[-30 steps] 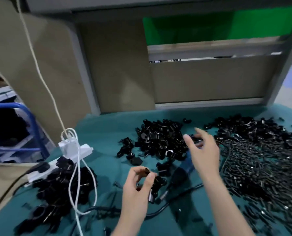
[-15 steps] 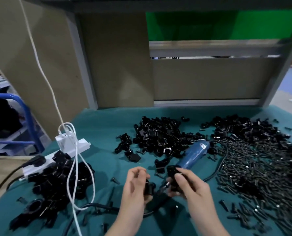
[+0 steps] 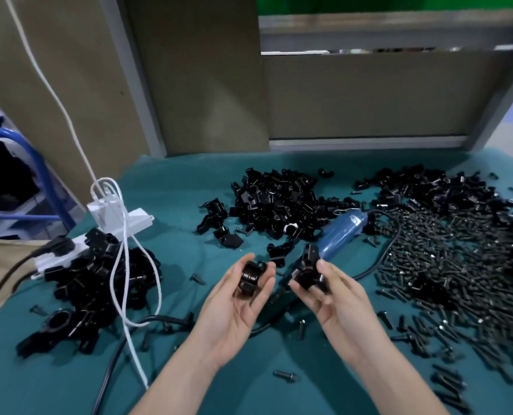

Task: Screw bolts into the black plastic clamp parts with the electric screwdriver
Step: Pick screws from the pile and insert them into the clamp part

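Since half a second ago, my hands have drawn apart and turned palm-up, lifting two parts clear of the table. My left hand (image 3: 237,304) cradles a rounded clamp part (image 3: 249,278) on curled fingers with the thumb closing one side. My right hand (image 3: 336,301) pinches a second clamp part (image 3: 307,271) between thumb and fingertips. The two pieces are held just apart and facing each other, probably so that I can check their orientation before mating them. No bolt is in either hand.

The electric screwdriver (image 3: 342,232), with its blue body, lies on the teal mat (image 3: 174,190) just beyond my right hand, its tip pointing toward me so it is an easy pick-up. The loose bolts (image 3: 446,265) are spread to the right, on the tool side. The unassembled clamp pile (image 3: 279,202) sits straight ahead. A separate heap of larger black pieces (image 3: 99,274), likely finished units, lies to the left beside the power strip (image 3: 123,223), with a white cable (image 3: 123,265) draped over it.
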The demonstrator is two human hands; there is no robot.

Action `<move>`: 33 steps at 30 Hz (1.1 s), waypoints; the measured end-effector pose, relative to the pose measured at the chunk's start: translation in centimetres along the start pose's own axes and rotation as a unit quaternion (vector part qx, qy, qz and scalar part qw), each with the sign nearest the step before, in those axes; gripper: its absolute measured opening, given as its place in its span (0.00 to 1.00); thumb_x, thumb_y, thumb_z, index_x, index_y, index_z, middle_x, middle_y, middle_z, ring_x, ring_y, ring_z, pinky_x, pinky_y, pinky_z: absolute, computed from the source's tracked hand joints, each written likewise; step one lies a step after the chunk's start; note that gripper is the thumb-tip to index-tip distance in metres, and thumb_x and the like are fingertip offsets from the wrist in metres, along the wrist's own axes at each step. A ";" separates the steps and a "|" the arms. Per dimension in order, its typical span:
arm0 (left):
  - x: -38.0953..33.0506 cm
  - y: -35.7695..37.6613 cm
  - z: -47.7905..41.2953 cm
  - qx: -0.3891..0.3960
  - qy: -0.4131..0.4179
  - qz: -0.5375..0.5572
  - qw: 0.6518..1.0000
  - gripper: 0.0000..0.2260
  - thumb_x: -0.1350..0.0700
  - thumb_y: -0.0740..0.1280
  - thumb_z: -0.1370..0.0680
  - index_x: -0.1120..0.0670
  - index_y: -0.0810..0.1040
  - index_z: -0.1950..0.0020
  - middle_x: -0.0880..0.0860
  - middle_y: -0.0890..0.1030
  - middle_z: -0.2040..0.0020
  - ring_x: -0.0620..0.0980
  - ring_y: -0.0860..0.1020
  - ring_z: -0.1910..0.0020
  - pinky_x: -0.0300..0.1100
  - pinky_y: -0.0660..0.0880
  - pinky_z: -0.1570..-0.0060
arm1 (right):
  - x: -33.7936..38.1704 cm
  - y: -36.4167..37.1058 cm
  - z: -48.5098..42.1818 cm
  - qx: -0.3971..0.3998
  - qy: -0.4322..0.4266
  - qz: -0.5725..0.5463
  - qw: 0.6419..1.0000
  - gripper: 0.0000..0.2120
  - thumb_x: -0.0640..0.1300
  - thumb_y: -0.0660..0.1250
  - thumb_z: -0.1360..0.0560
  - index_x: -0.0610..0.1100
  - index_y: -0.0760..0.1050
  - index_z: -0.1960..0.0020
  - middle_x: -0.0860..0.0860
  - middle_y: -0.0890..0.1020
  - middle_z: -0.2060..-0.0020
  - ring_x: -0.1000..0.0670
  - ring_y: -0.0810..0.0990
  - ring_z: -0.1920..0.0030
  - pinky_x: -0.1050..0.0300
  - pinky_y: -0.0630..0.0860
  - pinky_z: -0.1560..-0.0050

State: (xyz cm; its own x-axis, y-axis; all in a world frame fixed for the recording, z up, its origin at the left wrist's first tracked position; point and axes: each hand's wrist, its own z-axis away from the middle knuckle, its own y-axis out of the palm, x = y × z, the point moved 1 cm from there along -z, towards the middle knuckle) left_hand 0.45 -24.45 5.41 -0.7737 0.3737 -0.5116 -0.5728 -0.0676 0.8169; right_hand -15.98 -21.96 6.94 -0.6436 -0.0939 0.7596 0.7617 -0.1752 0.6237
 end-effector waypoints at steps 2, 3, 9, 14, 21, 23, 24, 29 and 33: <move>0.2 0.0 0.0 0.008 0.003 -0.006 1.000 0.18 0.54 0.63 0.25 0.58 0.75 0.37 0.62 0.82 0.43 0.53 0.84 0.49 0.43 0.81 0.57 | -0.2 -0.2 -0.1 -0.001 0.005 -0.023 1.000 0.10 0.43 0.67 0.29 0.36 0.76 0.54 0.45 0.82 0.63 0.50 0.83 0.64 0.51 0.82 0.52; 0.3 0.0 0.0 0.014 0.005 -0.023 1.000 0.17 0.53 0.63 0.25 0.56 0.75 0.37 0.59 0.82 0.42 0.52 0.83 0.50 0.44 0.81 0.55 | -0.2 -0.2 -0.2 -0.003 0.001 -0.015 1.000 0.10 0.45 0.68 0.29 0.38 0.76 0.54 0.46 0.82 0.61 0.49 0.83 0.61 0.50 0.82 0.50; 1.1 0.3 0.6 0.058 0.017 -0.116 0.991 0.14 0.52 0.64 0.24 0.52 0.82 0.42 0.55 0.83 0.42 0.44 0.82 0.57 0.38 0.79 0.57 | -0.2 0.2 0.3 0.021 -0.047 0.035 0.998 0.03 0.48 0.70 0.32 0.51 0.81 0.63 0.51 0.80 0.63 0.53 0.77 0.64 0.61 0.75 0.63; 1.1 0.3 0.7 0.068 0.087 -0.189 0.976 0.13 0.55 0.71 0.28 0.52 0.82 0.43 0.56 0.83 0.45 0.48 0.82 0.51 0.37 0.78 0.54 | -0.8 0.5 0.7 0.019 -0.057 0.069 0.996 0.04 0.47 0.73 0.35 0.47 0.80 0.64 0.44 0.83 0.61 0.49 0.81 0.64 0.60 0.78 0.64; 1.3 0.5 1.0 0.081 0.176 -0.337 0.922 0.16 0.57 0.75 0.33 0.44 0.83 0.47 0.49 0.84 0.47 0.47 0.80 0.44 0.37 0.74 0.44 | -0.8 0.8 1.2 0.010 -0.014 0.119 0.993 0.13 0.39 0.66 0.25 0.46 0.83 0.66 0.44 0.80 0.67 0.50 0.75 0.74 0.61 0.72 0.75; 1.3 0.5 1.2 0.092 0.179 -0.348 0.916 0.15 0.60 0.73 0.31 0.46 0.83 0.47 0.50 0.84 0.47 0.47 0.81 0.45 0.36 0.75 0.45 | -0.8 0.9 1.3 0.010 -0.017 0.125 0.992 0.14 0.38 0.65 0.24 0.45 0.83 0.66 0.44 0.80 0.68 0.50 0.75 0.74 0.61 0.72 0.75; 1.2 0.6 1.3 0.101 0.180 -0.351 0.913 0.14 0.60 0.73 0.31 0.46 0.83 0.48 0.51 0.84 0.48 0.47 0.81 0.46 0.36 0.75 0.46 | -0.8 0.9 1.2 0.009 -0.018 0.127 0.992 0.13 0.37 0.65 0.23 0.44 0.82 0.65 0.44 0.80 0.68 0.50 0.75 0.74 0.60 0.72 0.75; 1.2 0.6 1.4 0.097 0.180 -0.360 0.910 0.13 0.60 0.74 0.32 0.46 0.83 0.51 0.51 0.85 0.51 0.47 0.81 0.50 0.37 0.76 0.48 | -0.7 0.4 0.9 0.017 -0.008 0.146 0.989 0.02 0.36 0.65 0.23 0.38 0.73 0.54 0.44 0.79 0.70 0.48 0.75 0.75 0.59 0.72 0.76; 1.4 0.9 1.6 0.092 0.190 -0.379 0.901 0.09 0.58 0.76 0.32 0.48 0.84 0.55 0.50 0.85 0.55 0.44 0.81 0.55 0.34 0.76 0.53 | -1.3 0.4 0.8 0.011 -0.020 0.142 0.990 0.04 0.34 0.67 0.25 0.40 0.73 0.54 0.43 0.80 0.68 0.46 0.77 0.73 0.58 0.75 0.73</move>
State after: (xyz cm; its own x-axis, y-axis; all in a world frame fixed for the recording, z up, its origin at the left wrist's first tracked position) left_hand -0.70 -22.51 5.84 -0.2360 -0.0989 -0.9667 -0.9483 0.2409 0.2068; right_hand -14.75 -21.07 6.33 -0.4006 -0.0981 0.9110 0.9131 -0.1254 0.3880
